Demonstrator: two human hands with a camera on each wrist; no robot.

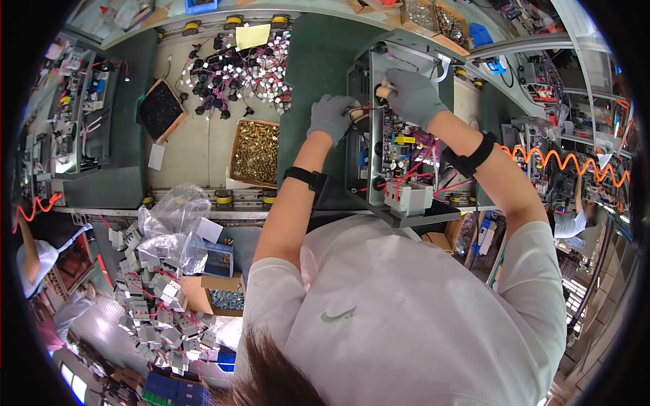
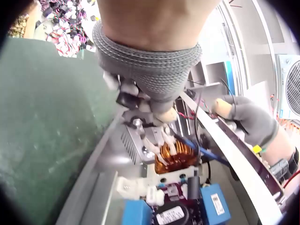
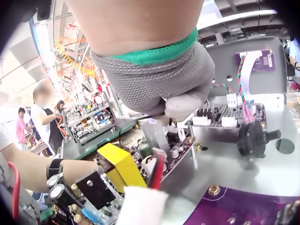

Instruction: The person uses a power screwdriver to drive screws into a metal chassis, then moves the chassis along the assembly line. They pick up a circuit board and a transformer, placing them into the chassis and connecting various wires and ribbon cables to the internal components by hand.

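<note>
Both hands wear grey gloves with pale fingertips, over an open metal chassis [image 1: 399, 218] filled with circuit boards. At the chassis's left wall, the left hand [image 1: 332, 116] has its fingers curled round a small black part [image 2: 129, 100]; a copper-wound coil [image 2: 176, 157] lies just below that hand in the left wrist view. The right hand [image 1: 412, 98] is inside the upper part of the chassis, its fingertips pinching a thin dark wire [image 3: 152, 116] above a board's edge. Thin wires [image 1: 369, 107] stretch between the hands. The glove hides part of the right fingers' grip.
Left of the chassis stand a box of brass-coloured screws [image 1: 254, 152], a tray of black parts [image 1: 161, 111] and a pile of wired connectors [image 1: 233, 74]. A white block with red wires [image 1: 408, 198] sits at the chassis's near end. A coiled orange hose [image 1: 562, 159] hangs at right.
</note>
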